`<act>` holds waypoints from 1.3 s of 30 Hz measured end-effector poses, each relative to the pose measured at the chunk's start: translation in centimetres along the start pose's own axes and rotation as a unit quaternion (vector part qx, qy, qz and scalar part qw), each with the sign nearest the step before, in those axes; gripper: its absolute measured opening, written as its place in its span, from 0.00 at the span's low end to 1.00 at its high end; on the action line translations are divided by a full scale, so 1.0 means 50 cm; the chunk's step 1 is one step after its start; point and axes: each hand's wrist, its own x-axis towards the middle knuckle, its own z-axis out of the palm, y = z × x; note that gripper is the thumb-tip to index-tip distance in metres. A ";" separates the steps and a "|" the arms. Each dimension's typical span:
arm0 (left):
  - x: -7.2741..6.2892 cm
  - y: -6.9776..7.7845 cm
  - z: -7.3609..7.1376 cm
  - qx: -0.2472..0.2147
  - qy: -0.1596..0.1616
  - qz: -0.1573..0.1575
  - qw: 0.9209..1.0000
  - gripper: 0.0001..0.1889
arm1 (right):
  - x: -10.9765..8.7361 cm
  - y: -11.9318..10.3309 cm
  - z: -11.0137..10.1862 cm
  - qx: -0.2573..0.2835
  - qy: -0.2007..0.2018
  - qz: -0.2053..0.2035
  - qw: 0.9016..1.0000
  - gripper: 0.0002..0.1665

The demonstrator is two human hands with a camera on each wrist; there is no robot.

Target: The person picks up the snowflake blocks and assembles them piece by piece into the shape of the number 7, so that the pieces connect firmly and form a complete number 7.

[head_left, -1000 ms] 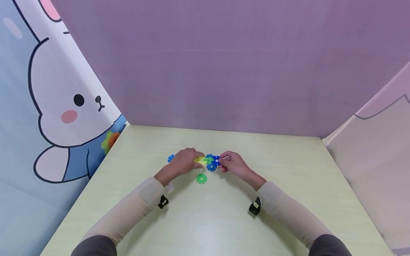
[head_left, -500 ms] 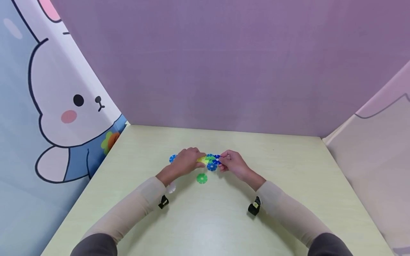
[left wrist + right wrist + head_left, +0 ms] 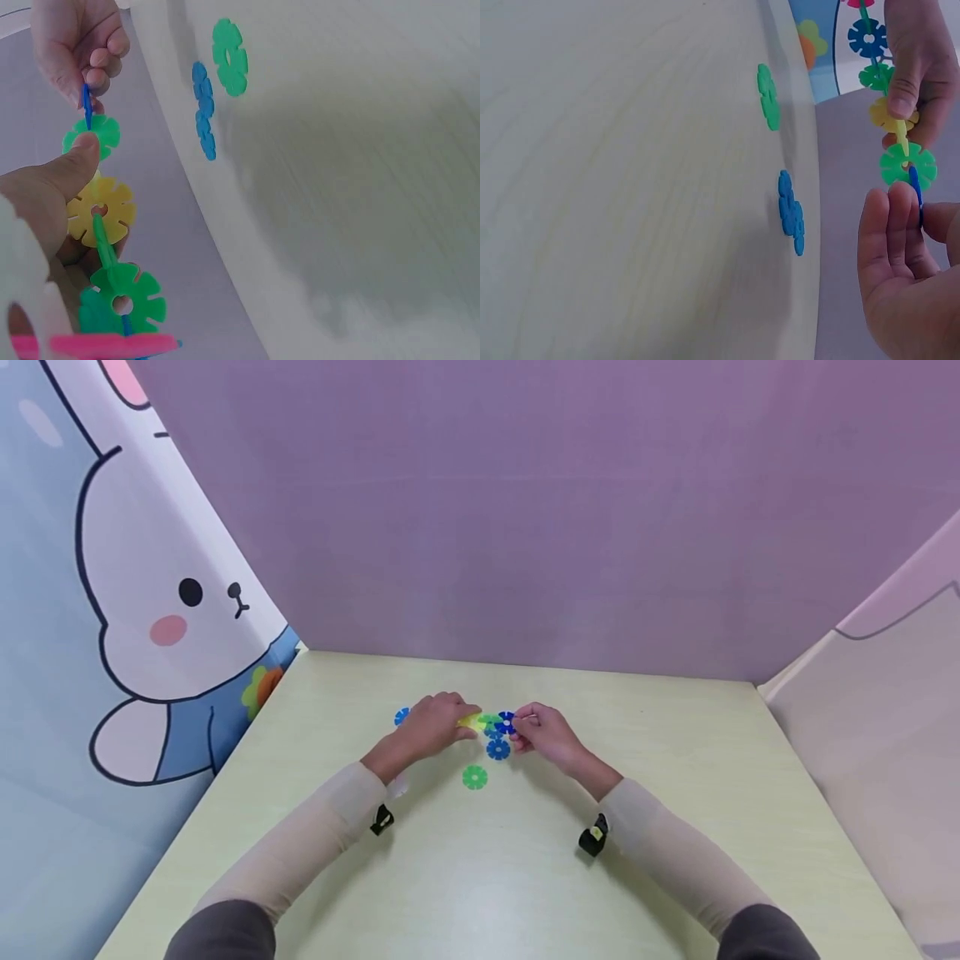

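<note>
My left hand (image 3: 431, 725) grips a chain of slotted plastic snowflake discs, its thumb and fingers around a yellow disc (image 3: 116, 196). Beyond the thumb, a green disc (image 3: 922, 165) is joined to the yellow one. The right hand (image 3: 551, 735) pinches a dark blue disc (image 3: 504, 721) edge-on, right at the green disc's rim. Further along the chain, in the left wrist view, come another green disc (image 3: 146, 289) and a pink disc (image 3: 112, 346). The right wrist view also shows a blue disc (image 3: 861, 46) in that stretch. Both hands are raised over the table.
On the pale table (image 3: 480, 877) lie a loose green disc (image 3: 475, 777) and two blue discs (image 3: 497, 749) close together. Something whitish (image 3: 397, 787) shows beneath the left wrist. A purple panel (image 3: 525, 527) stands behind, with a rabbit-printed cloth (image 3: 150, 568) at left.
Both hands have risen slightly with the chain and the dark blue disc, now showing farther up in the head view. More of the blue discs on the table is uncovered.
</note>
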 end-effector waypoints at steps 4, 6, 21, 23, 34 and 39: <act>0.000 -0.005 -0.001 0.014 0.004 0.002 1.000 0.27 | -0.005 0.009 -0.009 -0.024 0.021 0.001 0.999 0.12; 0.000 -0.008 0.001 0.017 0.006 0.002 1.000 0.27 | -0.011 0.014 -0.013 -0.037 0.030 0.001 0.999 0.11; 0.000 -0.048 0.016 0.002 -0.004 -0.023 1.000 0.26 | -0.049 0.036 0.016 -0.215 -0.087 -0.088 0.969 0.05; -0.001 -0.051 0.020 0.005 -0.008 -0.024 1.000 0.26 | -0.050 0.037 0.025 -0.238 -0.099 -0.095 0.961 0.05; -0.006 -0.063 0.021 0.019 -0.001 -0.013 1.000 0.26 | -0.029 0.032 0.064 -0.325 -0.167 -0.162 0.917 0.15; -0.006 -0.064 0.029 0.011 0.004 -0.012 1.000 0.26 | -0.015 0.027 0.088 -0.345 -0.176 -0.156 0.909 0.19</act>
